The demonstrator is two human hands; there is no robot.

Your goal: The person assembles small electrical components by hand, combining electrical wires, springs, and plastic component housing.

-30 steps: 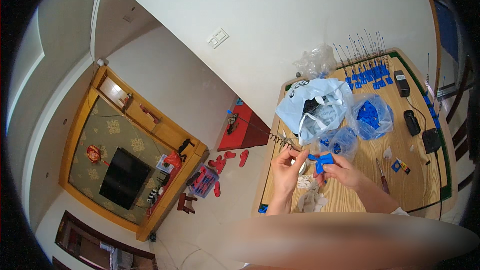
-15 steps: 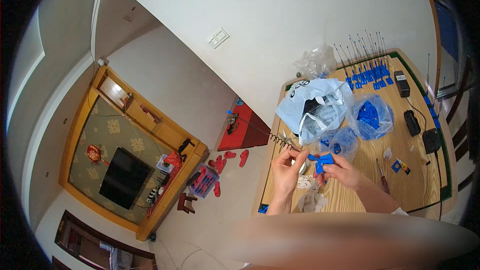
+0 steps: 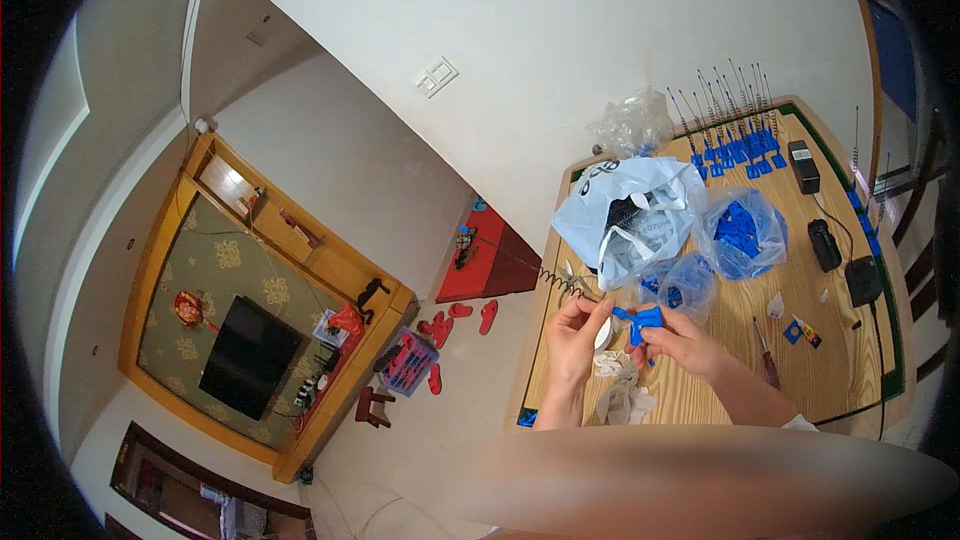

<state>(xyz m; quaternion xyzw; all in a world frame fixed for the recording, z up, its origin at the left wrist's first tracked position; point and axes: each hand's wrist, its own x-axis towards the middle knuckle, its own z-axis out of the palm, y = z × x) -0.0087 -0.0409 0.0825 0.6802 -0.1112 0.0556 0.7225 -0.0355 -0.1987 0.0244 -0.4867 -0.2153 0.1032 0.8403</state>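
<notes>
Over the near left part of the table, my left hand (image 3: 570, 352) pinches the end of a black coiled spring wire (image 3: 560, 283). Its coils stick out up and to the left past the table edge. Close beside it, my right hand (image 3: 692, 348) grips a small blue plastic piece (image 3: 645, 319) between thumb and fingers. One narrow part of this piece points toward the left fingertips; whether it touches the wire is hidden by the fingers. Just beyond the hands sits a clear bag (image 3: 690, 285) with more blue pieces. Crumpled white tissue (image 3: 625, 402) lies below them.
Finished-looking blue bases with upright spring wires (image 3: 740, 152) stand at the far side. A white plastic bag (image 3: 640, 215) and a second bag of blue pieces (image 3: 740, 235) fill the middle. Rightward lie a screwdriver (image 3: 767, 355), a glue tube (image 3: 808, 334) and a black adapter (image 3: 862, 282).
The blue piece in my right hand has shifted slightly left and tilted a little. Both hands keep their grips in nearly the same place.
</notes>
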